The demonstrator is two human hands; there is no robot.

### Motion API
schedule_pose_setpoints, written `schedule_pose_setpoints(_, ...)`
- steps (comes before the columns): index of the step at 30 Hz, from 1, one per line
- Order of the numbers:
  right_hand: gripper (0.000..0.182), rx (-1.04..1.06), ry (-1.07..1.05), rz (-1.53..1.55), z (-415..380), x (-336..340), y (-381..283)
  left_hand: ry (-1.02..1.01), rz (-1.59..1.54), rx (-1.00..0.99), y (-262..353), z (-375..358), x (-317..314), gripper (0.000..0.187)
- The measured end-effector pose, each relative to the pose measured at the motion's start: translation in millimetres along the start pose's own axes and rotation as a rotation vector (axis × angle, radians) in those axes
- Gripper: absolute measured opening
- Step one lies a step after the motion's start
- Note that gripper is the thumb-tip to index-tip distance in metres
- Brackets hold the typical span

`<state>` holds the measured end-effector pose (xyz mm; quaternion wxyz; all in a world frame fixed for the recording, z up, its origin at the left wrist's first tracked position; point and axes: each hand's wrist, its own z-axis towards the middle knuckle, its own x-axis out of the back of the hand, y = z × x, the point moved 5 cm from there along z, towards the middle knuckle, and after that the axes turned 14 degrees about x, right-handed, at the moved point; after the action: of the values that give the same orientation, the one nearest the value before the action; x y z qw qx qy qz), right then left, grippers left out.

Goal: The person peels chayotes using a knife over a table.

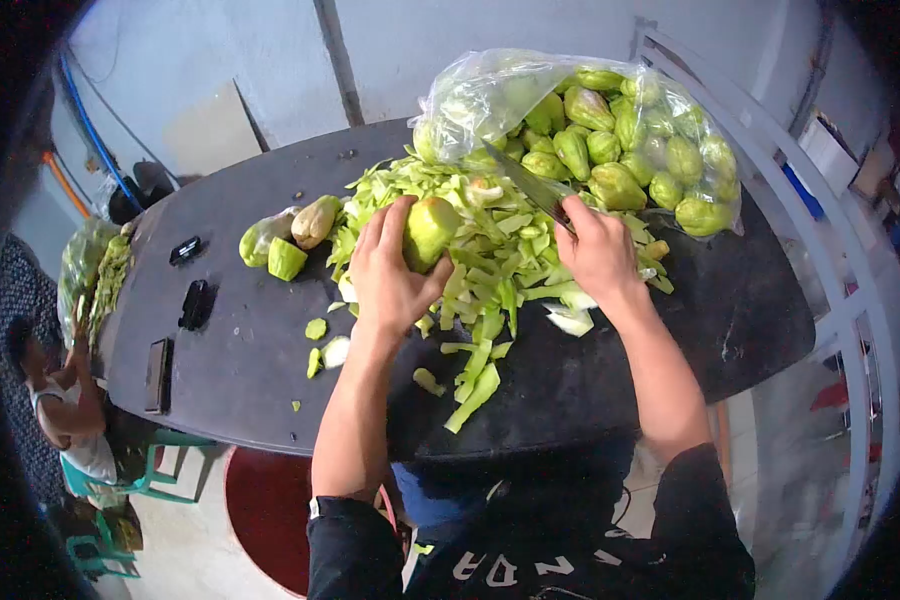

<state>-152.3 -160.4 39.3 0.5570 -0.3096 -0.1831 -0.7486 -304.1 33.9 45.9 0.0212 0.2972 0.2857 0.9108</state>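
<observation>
My left hand [388, 268] is closed around a green chayote [431, 232], held over a heap of pale green peelings [495, 255]. In my right hand [600, 248] is a knife [526, 182], its blade pointing up and to the left, apart from the chayote. Behind the heap, a clear plastic bag [470, 95] lies open, full of whole chayotes [575, 150]. Left of my left hand sit two pale chayotes and a cut green piece [287, 259]. A few scraps [336, 351] lie near my left wrist.
The dark table [240, 370] carries several small black objects, among them a phone-like slab [158, 376], at the left. Another person [75, 410] sits by a bag of greens [85, 275]. A red tub [267, 520] stands below; a grey metal railing [820, 240] runs along the right.
</observation>
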Motion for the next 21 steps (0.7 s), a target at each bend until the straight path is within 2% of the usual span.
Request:
schedule_pose_setpoints(1, 0.02, 0.003, -0.001, 0.006, 0.3, -1.8, -3.1, 0.002, 0.005, 0.004, 1.1, 1.1, 1.8, 0.063)
schedule_pose_setpoints(3, 0.023, 0.161, 0.168, 0.085, 0.1, 2.7, -18.1, -0.332, -0.599, 0.571, -17.5, 0.0, -10.5, 0.051)
schedule_pose_setpoints(4, 0.03, 0.276, 0.198, 0.041, 1.7, 6.8, -29.8, -0.417, -1.149, 0.815, -34.1, -5.6, -30.8, 0.041)
schedule_pose_setpoints(5, 0.03, 0.275, 0.197, 0.042, -0.7, 3.3, -33.9, -0.543, -1.413, 0.964, -44.6, -12.4, -44.6, 0.042)
schedule_pose_setpoints(7, 0.036, 0.507, 0.212, -0.014, -6.9, -1.6, -57.3, -0.449, -1.703, 1.125, -35.4, -12.9, -50.2, 0.048)
schedule_pose_setpoints(8, 0.04, 0.628, 0.169, -0.069, -9.6, -2.5, -68.7, -0.451, -1.703, 1.125, -35.8, -12.3, -49.3, 0.048)
schedule_pose_setpoints(10, 0.03, 0.727, 0.204, -0.088, -10.0, 0.8, -92.8, -0.593, -1.867, 1.238, -33.6, -17.2, -51.2, 0.052)
schedule_pose_setpoints(12, 0.031, 0.774, 0.195, -0.057, -12.6, 0.7, -109.2, -0.668, -1.964, 1.179, -35.5, -17.6, -58.1, 0.058)
schedule_pose_setpoints(14, 0.023, 0.792, 0.196, -0.067, -15.4, -4.6, -116.0, -0.738, -2.003, 1.143, -29.7, -21.9, -59.2, 0.061)
schedule_pose_setpoints(16, 0.019, 0.795, 0.181, -0.083, -15.6, -6.7, -119.3, -0.883, -2.156, 0.974, -24.6, -22.3, -63.2, 0.06)
schedule_pose_setpoints(19, 0.02, 0.8, 0.196, -0.155, -18.6, -12.0, -120.7, -0.79, -2.091, 0.957, -18.5, -24.3, -64.8, 0.058)
schedule_pose_setpoints(20, 0.02, 0.806, 0.201, -0.161, -19.6, -13.7, -120.0, -0.652, -2.07, 1.13, -18.3, -27.2, -67.2, 0.06)
schedule_pose_setpoints(21, 0.02, 0.802, 0.2, -0.16, -19.6, -13.7, -119.8, -0.62, -2.031, 1.165, -15.6, -29.0, -65.9, 0.06)
